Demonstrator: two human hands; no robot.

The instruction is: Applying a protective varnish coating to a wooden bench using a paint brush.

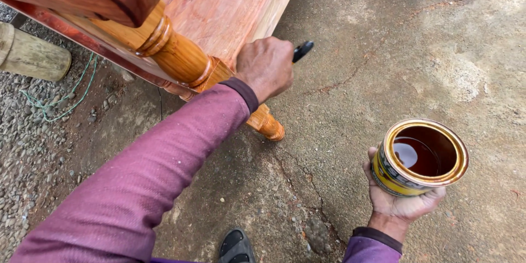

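My left hand (266,68) is closed around a brush, of which only the black handle end (302,50) shows; the bristles are hidden behind the hand, against the wood. It rests by the turned orange-brown leg (175,55) of a glossy wooden piece of furniture (219,0) standing on the ground. My right hand (402,203) cups an open round tin (419,159) from below, low at the right. The tin has a gold rim and holds dark brown liquid. Both arms wear purple sleeves.
Cracked concrete ground (383,76) spreads under and to the right of the furniture. At the left are gravel (27,148), a pale wooden log (33,55) and a loose green string (71,96). My dark shoe (235,246) shows at the bottom edge.
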